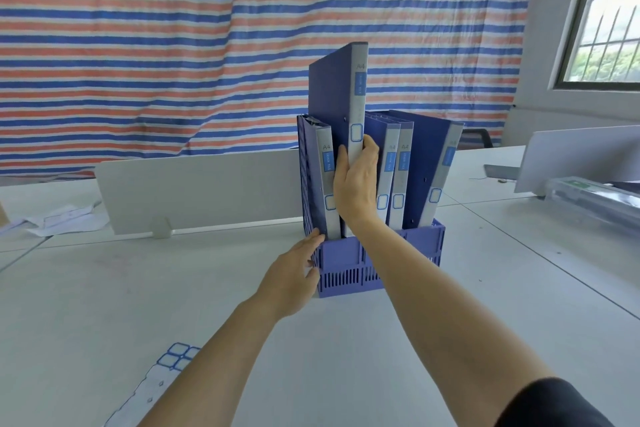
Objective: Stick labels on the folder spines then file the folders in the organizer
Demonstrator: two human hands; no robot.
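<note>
A striped tarp (138, 45) hangs behind the white counter (86, 288); right of the tarp, a barred window (606, 28) lets in daylight.

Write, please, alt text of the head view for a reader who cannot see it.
A person's right-hand grip holds a blue folder by its spine, partly inside a blue organizer on a white table. The left-hand grip touches the organizer's front left corner; four more folders stand inside.
</note>
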